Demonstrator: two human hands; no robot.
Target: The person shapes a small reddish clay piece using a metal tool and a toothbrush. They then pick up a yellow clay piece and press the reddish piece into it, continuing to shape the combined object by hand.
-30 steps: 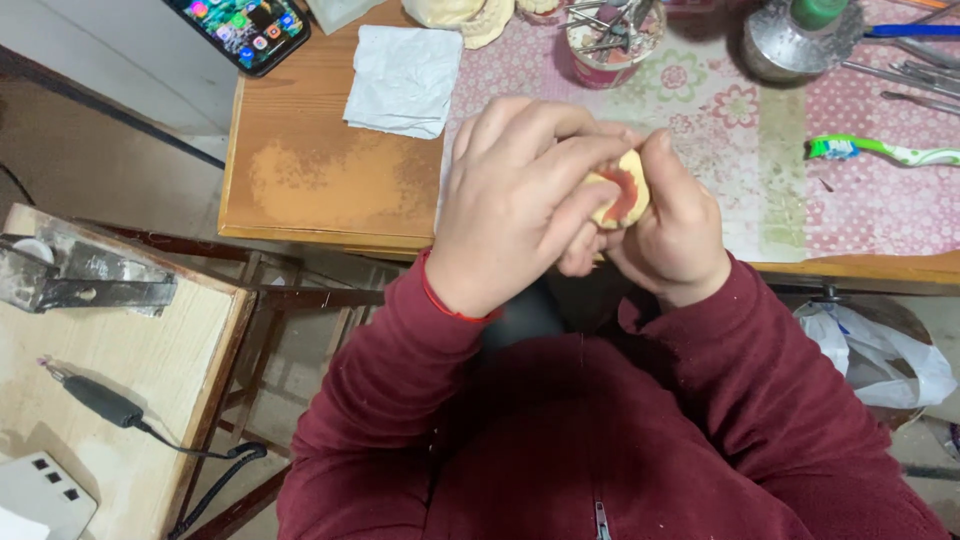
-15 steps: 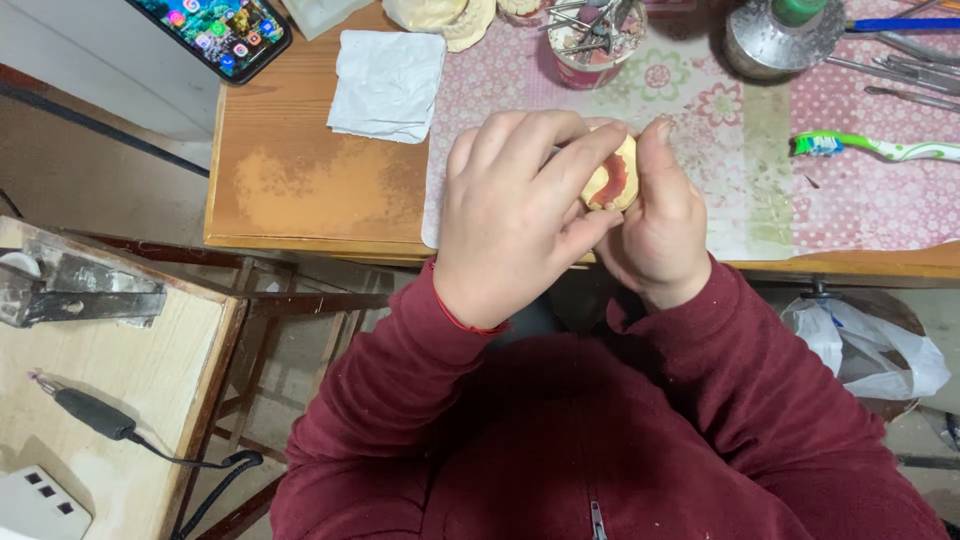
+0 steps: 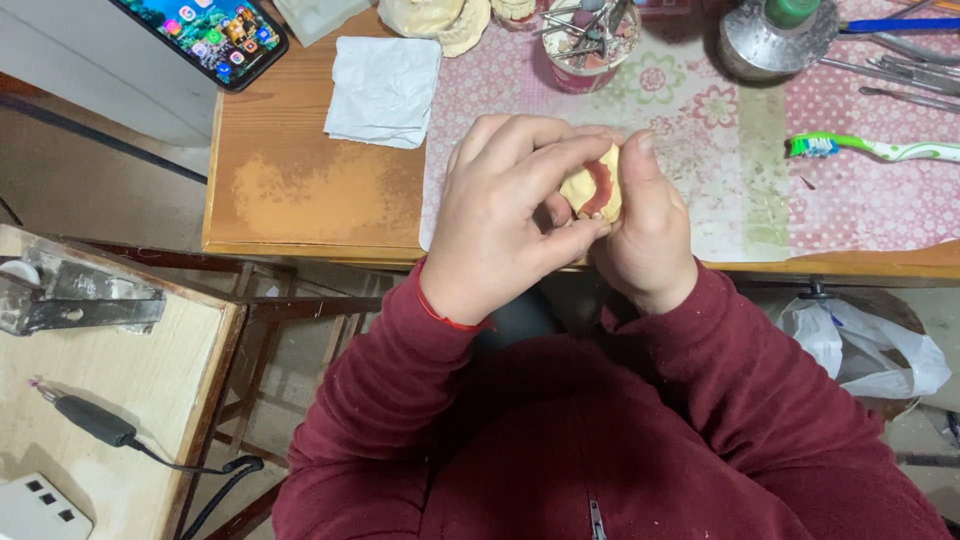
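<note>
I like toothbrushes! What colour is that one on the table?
Green and white toothbrush, seen in the head view.

The worn brown wooden table [image 3: 300,190] looks matt and scuffed under a pink flowered plastic cover [image 3: 700,110]. The crumpled white paper tissue [image 3: 385,90] is soft; the round metal dish [image 3: 775,40] shines dully; the yellowish plaster cast [image 3: 590,185] looks chalky.

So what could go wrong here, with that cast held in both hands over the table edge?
1. Both hands, left and right, hold the yellowish dental cast right at the table's front edge; a slip might drop it to the floor.
2. The left fingertips press near the pink rim, which could deform or chip.
3. The tool cup and toothbrush lie close; an elbow swing might knock them.
</note>
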